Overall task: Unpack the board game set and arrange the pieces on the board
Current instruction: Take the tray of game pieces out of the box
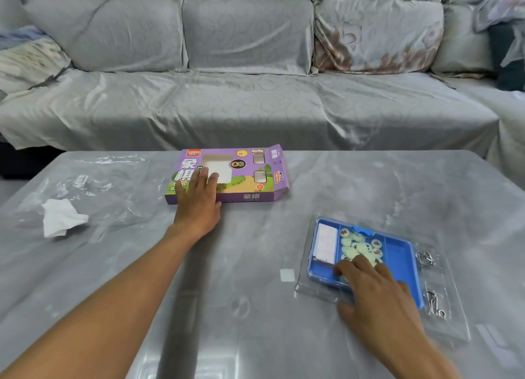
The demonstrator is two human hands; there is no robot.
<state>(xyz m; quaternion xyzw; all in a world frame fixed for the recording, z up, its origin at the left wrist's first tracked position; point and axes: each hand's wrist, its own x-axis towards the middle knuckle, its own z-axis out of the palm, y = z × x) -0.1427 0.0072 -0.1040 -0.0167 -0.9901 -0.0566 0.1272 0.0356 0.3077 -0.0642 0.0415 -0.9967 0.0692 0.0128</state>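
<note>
Head view: the left hand (199, 199) lies flat, fingers spread, pressing the purple box (230, 175) at about 11 o'clock on the tabletop (255, 265). The right hand (377, 290) reaches into the blue tray (397, 253) at 3 o'clock, fingers curled down among the round pieces (359, 245); whether that grip pinches one I cannot tell. A white folded sheet (326, 243), perhaps the board, sits in the tray's left compartment.

Risk: the tray rests in a clear lid (454, 316) on a glossy top, so a sideways pull could slide it and spill pieces, which would likely roll.

The tabletop is grey and reflective, with a plastic wrapper (93, 188) and tissue (61, 218) at 9 o'clock. A grey-covered sofa (255, 100) stands behind.
</note>
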